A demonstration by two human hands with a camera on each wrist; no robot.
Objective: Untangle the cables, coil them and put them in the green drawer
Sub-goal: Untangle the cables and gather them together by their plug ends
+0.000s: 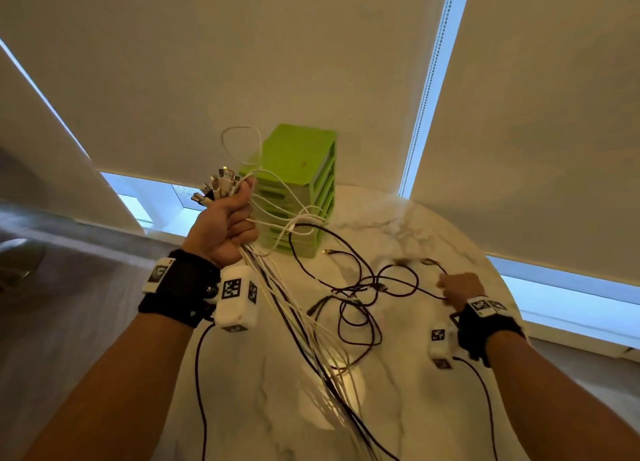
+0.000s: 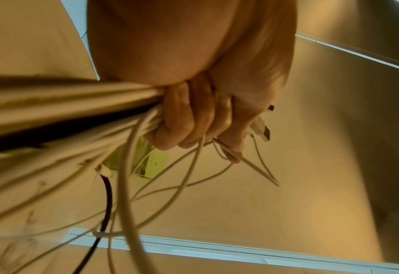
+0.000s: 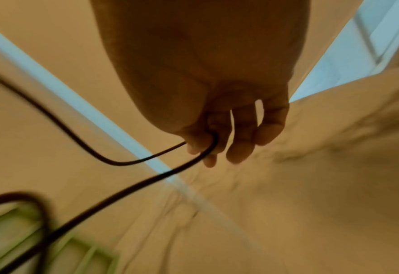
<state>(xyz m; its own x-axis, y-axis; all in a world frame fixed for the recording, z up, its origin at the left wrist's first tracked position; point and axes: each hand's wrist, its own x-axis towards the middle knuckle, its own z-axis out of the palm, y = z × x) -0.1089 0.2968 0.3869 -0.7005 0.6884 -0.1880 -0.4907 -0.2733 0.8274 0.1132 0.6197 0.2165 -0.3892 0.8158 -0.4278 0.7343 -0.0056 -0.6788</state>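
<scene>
My left hand (image 1: pixel 227 225) is raised above the table in a fist that grips a bundle of white cables (image 1: pixel 298 325). Their plugs (image 1: pixel 218 187) stick out above the fist, and the strands hang down past my wrist. In the left wrist view the curled fingers (image 2: pixel 189 118) wrap the white cables (image 2: pixel 81 103). A tangle of black cables (image 1: pixel 360 291) lies on the marble table (image 1: pixel 398 408). My right hand (image 1: pixel 459 287) pinches one black cable at the tangle's right end. In the right wrist view thumb and forefinger pinch that black cable (image 3: pixel 146 159). The green drawer unit (image 1: pixel 301 187) stands behind the cables.
The round marble table ends just right of my right hand and near the drawer unit. Roller blinds (image 1: pixel 540 114) cover the windows behind. A grey floor (image 1: pixel 69 305) lies to the left. Camera leads hang from both wrist units (image 1: pixel 235 298).
</scene>
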